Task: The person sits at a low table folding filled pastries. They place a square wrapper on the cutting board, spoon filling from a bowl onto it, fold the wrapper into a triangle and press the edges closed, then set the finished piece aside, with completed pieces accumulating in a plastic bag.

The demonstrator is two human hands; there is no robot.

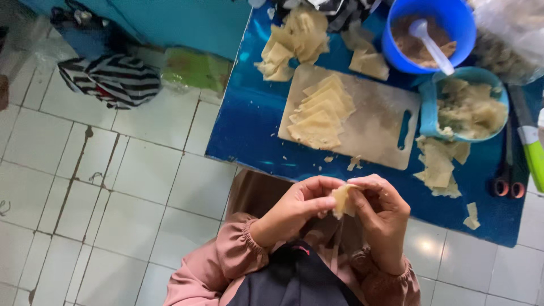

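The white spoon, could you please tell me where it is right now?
In the head view, the white spoon stands in the blue bucket of brown filling at the upper right, just above the light blue bowl and right of the cutting board.

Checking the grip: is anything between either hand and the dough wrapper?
Nothing visible. The left hand and right hand both pinch the dough wrapper directly with bare fingers, above the person's lap.

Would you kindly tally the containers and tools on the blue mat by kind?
Blue bucket: 1
Light blue bowl: 1
Cutting board: 1
White spoon: 1
Scissors: 1
Green-handled knife: 1
Total: 6
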